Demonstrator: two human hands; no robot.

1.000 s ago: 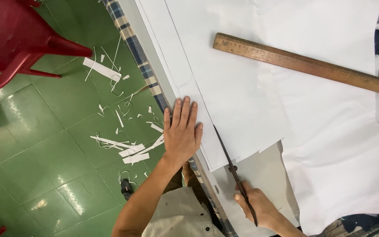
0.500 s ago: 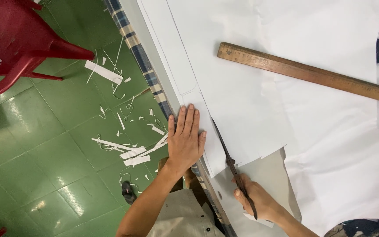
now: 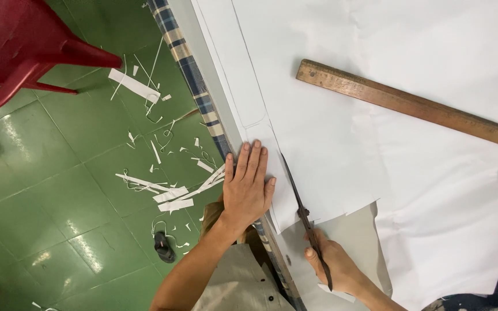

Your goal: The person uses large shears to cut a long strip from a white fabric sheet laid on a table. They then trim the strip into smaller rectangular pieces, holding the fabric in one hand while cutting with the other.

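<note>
Nearest, the right hand (image 3: 336,266) is clenched around the handles of dark scissors (image 3: 302,205), whose long blades run up into the near edge of a large white paper sheet (image 3: 341,144) on the table (image 3: 341,242), apparently following a faint drawn line. Just left of the blades, the left hand (image 3: 248,187) lies flat with fingers together, grasping nothing, likely pinning the narrow strip so it stays taut. The sheet is smooth, its lower edge jagged. Farther off, 1 wooden ruler (image 3: 410,105) rests diagonally across the paper. White scraps (image 3: 168,193) litter the green floor (image 3: 59,190).
</note>
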